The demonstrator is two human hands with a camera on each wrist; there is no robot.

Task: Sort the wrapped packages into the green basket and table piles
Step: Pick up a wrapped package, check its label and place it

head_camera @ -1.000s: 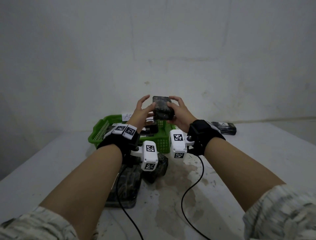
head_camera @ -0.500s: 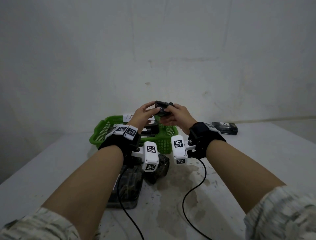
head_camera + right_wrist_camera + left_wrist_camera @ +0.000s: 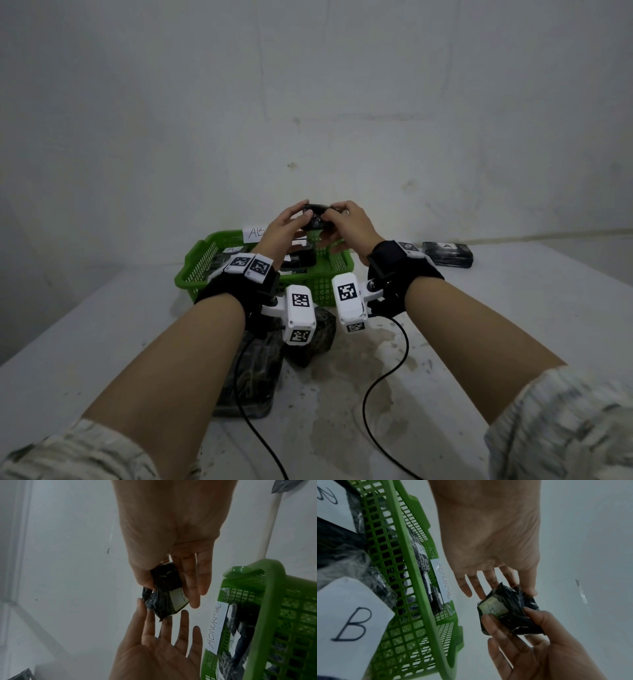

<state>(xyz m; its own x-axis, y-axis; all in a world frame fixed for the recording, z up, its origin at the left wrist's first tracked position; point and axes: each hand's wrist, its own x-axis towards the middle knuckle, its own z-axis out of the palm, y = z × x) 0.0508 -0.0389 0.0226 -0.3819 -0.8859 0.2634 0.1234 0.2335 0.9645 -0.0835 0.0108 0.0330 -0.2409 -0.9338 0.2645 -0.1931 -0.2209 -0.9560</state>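
Aloft over 12 o'clock rim of green plastic mesh basket (image 3: 191, 270), clear of counter (image 3: 102, 325): small black film-wrapped packet (image 3: 508, 612), white "A" label exposed; right hand (image 3: 171, 527) pinches one end, left hand (image 3: 488, 534) other, fingers nearly straight. Two-handed hold likely for turning packet, reading label before sorting.

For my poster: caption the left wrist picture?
Left hand and right hand hold a small black plastic-wrapped packet beside a green plastic basket.
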